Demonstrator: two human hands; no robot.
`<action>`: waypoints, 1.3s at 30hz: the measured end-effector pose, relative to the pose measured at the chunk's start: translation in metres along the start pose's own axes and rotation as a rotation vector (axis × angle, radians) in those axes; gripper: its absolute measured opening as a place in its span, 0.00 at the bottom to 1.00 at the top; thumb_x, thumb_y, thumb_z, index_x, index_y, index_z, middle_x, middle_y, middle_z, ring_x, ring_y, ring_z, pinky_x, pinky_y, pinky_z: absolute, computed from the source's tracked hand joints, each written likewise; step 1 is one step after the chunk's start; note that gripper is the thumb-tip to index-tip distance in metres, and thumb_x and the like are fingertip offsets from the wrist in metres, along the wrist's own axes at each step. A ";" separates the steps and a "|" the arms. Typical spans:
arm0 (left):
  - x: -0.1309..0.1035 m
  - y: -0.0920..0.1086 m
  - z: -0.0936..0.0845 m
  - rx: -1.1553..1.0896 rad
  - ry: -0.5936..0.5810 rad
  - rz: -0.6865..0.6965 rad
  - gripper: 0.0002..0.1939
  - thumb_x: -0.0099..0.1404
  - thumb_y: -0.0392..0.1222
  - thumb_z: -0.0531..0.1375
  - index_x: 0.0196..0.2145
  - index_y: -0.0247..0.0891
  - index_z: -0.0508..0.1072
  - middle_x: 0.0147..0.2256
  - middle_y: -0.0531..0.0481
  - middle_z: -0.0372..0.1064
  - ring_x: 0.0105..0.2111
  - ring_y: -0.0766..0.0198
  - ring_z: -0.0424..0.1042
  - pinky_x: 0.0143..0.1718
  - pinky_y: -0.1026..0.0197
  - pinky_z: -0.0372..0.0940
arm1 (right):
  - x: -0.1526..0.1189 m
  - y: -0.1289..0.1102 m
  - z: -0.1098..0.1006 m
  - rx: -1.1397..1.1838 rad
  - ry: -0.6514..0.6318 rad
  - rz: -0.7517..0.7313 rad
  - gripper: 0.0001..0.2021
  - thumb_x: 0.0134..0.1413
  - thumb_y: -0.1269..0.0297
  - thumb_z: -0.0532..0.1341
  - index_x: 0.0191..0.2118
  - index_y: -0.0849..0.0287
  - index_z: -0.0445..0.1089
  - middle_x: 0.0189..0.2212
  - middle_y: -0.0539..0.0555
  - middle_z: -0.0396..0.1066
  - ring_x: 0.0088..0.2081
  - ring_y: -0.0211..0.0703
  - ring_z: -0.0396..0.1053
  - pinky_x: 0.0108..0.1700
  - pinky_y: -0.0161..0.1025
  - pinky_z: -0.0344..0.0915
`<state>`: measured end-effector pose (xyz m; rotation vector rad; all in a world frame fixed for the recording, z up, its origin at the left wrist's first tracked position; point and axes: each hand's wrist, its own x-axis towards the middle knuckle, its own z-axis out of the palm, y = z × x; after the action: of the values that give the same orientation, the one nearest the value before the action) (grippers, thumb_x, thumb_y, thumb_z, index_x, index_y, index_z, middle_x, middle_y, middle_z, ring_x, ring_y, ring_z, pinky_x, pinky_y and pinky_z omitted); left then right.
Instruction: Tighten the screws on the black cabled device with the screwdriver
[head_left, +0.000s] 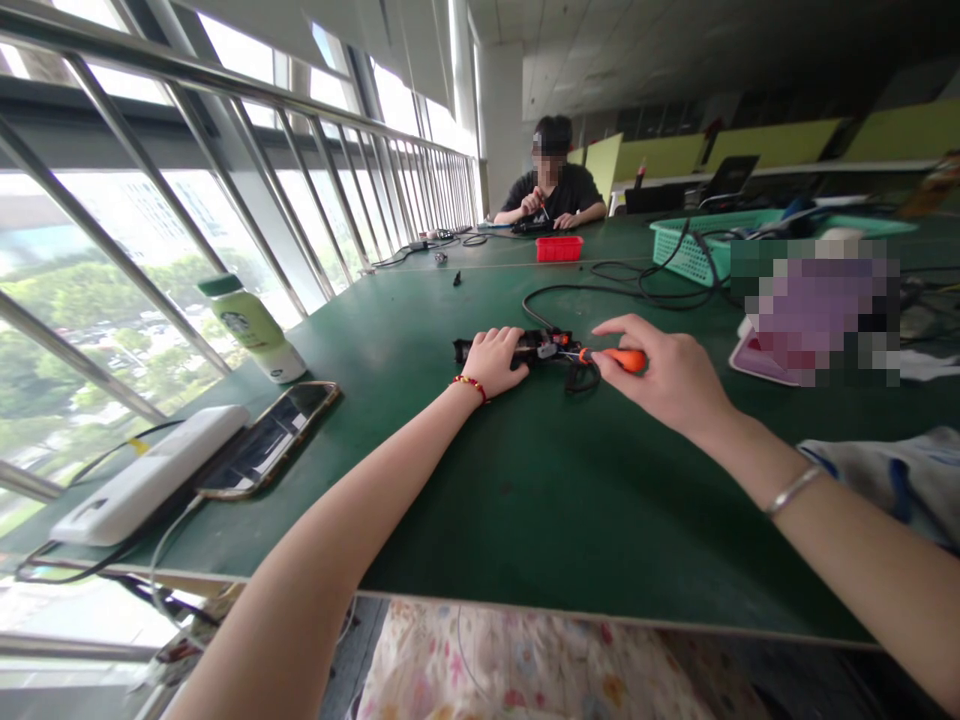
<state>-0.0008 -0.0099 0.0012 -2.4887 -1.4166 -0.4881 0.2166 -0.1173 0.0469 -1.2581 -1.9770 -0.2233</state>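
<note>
A black device [534, 346] with a black cable running from its far side lies on the green table [450, 480]. My left hand [496, 362] is wrapped over the left part of the device and presses it against the tabletop. From the right, my right hand [660, 370] holds an orange-handled screwdriver [621, 359] lying nearly level, its shaft pointing left to the device's right end. Whether the tip touches the device is too small to tell. A small black loop-shaped part [581, 378] lies just below the shaft.
At left are a bottle [259, 330], a phone [274, 440] and a white power strip [154, 475]. Farther back stand a red basket [559, 249] and a teal basket [682, 255] with cables. A person [551, 185] sits at the far end.
</note>
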 end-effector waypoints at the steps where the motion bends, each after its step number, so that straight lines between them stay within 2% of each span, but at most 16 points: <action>1: 0.000 0.000 0.000 -0.001 -0.001 -0.002 0.24 0.60 0.47 0.54 0.53 0.37 0.62 0.49 0.44 0.67 0.49 0.51 0.64 0.50 0.52 0.56 | 0.000 0.000 0.000 0.009 0.015 -0.003 0.13 0.53 0.59 0.57 0.43 0.55 0.68 0.24 0.49 0.70 0.23 0.41 0.67 0.27 0.36 0.60; 6: 0.000 0.000 -0.001 -0.009 -0.012 -0.004 0.24 0.60 0.47 0.54 0.54 0.38 0.62 0.50 0.44 0.67 0.50 0.51 0.64 0.51 0.52 0.55 | 0.000 -0.001 -0.001 0.055 0.064 -0.035 0.16 0.51 0.65 0.57 0.48 0.56 0.66 0.38 0.54 0.74 0.30 0.42 0.71 0.31 0.37 0.64; 8: 0.000 0.001 -0.001 -0.008 -0.010 -0.006 0.24 0.60 0.47 0.54 0.54 0.37 0.62 0.49 0.44 0.67 0.50 0.51 0.64 0.51 0.52 0.55 | 0.000 -0.001 -0.001 0.021 0.050 -0.035 0.14 0.52 0.63 0.57 0.45 0.56 0.68 0.35 0.53 0.74 0.30 0.43 0.71 0.30 0.37 0.63; 11: 0.000 0.001 -0.001 -0.004 -0.005 -0.004 0.24 0.60 0.47 0.54 0.54 0.37 0.62 0.49 0.43 0.67 0.49 0.51 0.64 0.50 0.52 0.56 | 0.000 -0.001 0.000 -0.015 0.000 -0.015 0.10 0.53 0.58 0.57 0.40 0.54 0.70 0.23 0.50 0.70 0.24 0.42 0.69 0.27 0.37 0.61; 13: 0.000 0.001 -0.002 -0.002 -0.006 -0.003 0.24 0.60 0.46 0.54 0.53 0.37 0.63 0.49 0.44 0.67 0.49 0.51 0.64 0.50 0.52 0.56 | 0.000 -0.001 0.000 -0.010 -0.010 -0.006 0.11 0.54 0.58 0.57 0.40 0.54 0.70 0.21 0.49 0.69 0.23 0.42 0.67 0.26 0.37 0.60; 18: 0.000 0.002 -0.002 -0.006 -0.017 -0.013 0.24 0.60 0.46 0.54 0.54 0.38 0.62 0.50 0.44 0.67 0.50 0.51 0.64 0.51 0.52 0.55 | 0.000 -0.002 -0.001 0.054 0.078 -0.049 0.16 0.52 0.64 0.56 0.48 0.55 0.66 0.40 0.55 0.74 0.35 0.45 0.72 0.35 0.39 0.66; 20: 0.000 0.002 -0.002 -0.003 -0.015 -0.014 0.24 0.60 0.46 0.54 0.54 0.38 0.62 0.50 0.44 0.67 0.50 0.51 0.64 0.51 0.52 0.55 | 0.000 -0.003 -0.001 0.060 0.081 -0.063 0.16 0.52 0.65 0.56 0.48 0.54 0.66 0.42 0.55 0.73 0.37 0.46 0.72 0.36 0.39 0.66; 23: 0.000 0.002 -0.002 0.001 -0.006 -0.011 0.24 0.60 0.46 0.54 0.53 0.38 0.63 0.49 0.44 0.67 0.49 0.51 0.64 0.50 0.52 0.56 | 0.000 -0.002 0.000 0.013 0.041 -0.026 0.13 0.53 0.61 0.57 0.45 0.55 0.67 0.32 0.53 0.74 0.30 0.45 0.71 0.30 0.39 0.64; 26: 0.000 0.001 -0.001 0.004 -0.001 -0.007 0.24 0.60 0.46 0.54 0.53 0.37 0.63 0.49 0.44 0.68 0.49 0.51 0.64 0.50 0.52 0.56 | 0.000 0.000 0.001 0.008 0.015 0.012 0.17 0.53 0.58 0.57 0.47 0.57 0.67 0.23 0.49 0.69 0.23 0.42 0.67 0.26 0.38 0.61; 32: 0.001 0.001 0.001 0.011 0.007 0.006 0.24 0.60 0.47 0.53 0.53 0.36 0.63 0.49 0.44 0.68 0.49 0.51 0.64 0.50 0.51 0.56 | 0.000 0.001 0.000 0.052 0.089 -0.028 0.21 0.51 0.64 0.57 0.53 0.56 0.63 0.32 0.52 0.71 0.32 0.44 0.71 0.31 0.37 0.64; 39: 0.001 0.000 0.001 0.009 0.007 0.008 0.24 0.60 0.47 0.53 0.53 0.37 0.63 0.49 0.44 0.68 0.48 0.51 0.64 0.49 0.52 0.56 | 0.000 -0.002 0.000 0.002 -0.004 -0.002 0.14 0.53 0.58 0.57 0.44 0.56 0.67 0.21 0.48 0.67 0.21 0.40 0.65 0.25 0.36 0.59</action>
<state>-0.0003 -0.0088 0.0005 -2.4814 -1.4030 -0.4876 0.2152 -0.1182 0.0475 -1.2564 -1.9814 -0.2192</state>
